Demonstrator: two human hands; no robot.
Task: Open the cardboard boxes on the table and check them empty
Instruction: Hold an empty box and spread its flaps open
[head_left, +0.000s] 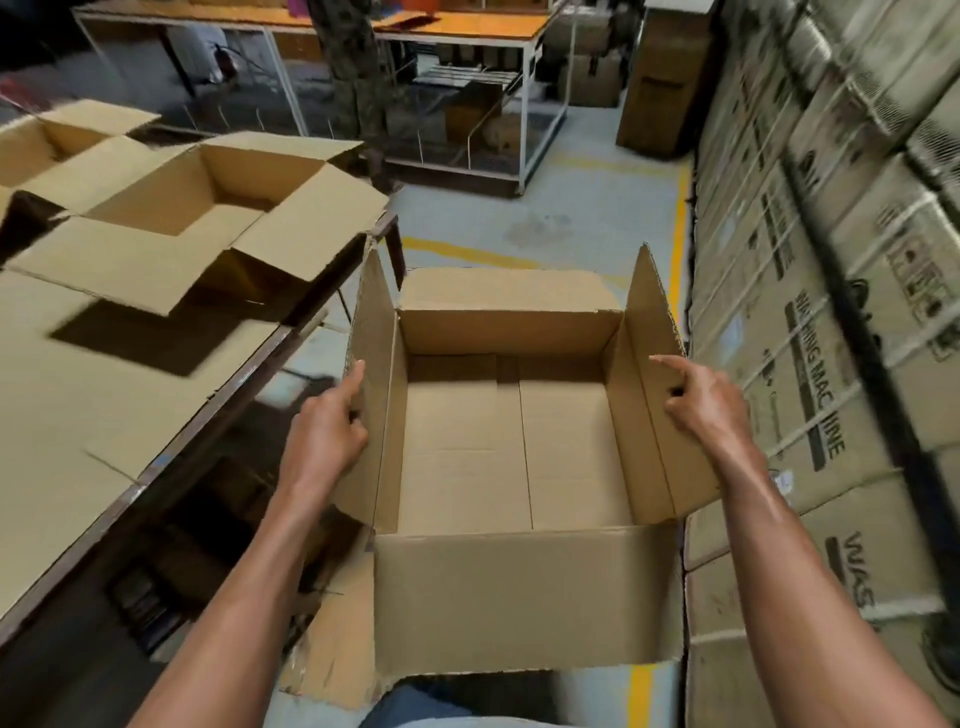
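The left hand (332, 426) pinches the left side flap (371, 395) of the held box (519, 457), thumb stretched up along the flap's outer face and the other fingers curled at its edge; the right hand (698, 402) takes the right side flap (657, 395) in the same way, index finger pointing inward over the top edge, the rest folded against the cardboard. Both forearms reach forward from the near edge of the view, roughly parallel, one on each side of the box. Holding the side flaps upright and spread most likely serves to keep the mouth wide, so the whole floor can be inspected: it shows bare cardboard with only fold seams, nothing inside. The near flap (524, 597) hangs down toward the person and the far flap (504, 288) leans away. This box is carried off the table (78, 415), just to its right, over the grey floor. On the table, to the far left, two more boxes (208, 208) already stand with flaps splayed. Printed cartons (821, 312) are stacked along the right.
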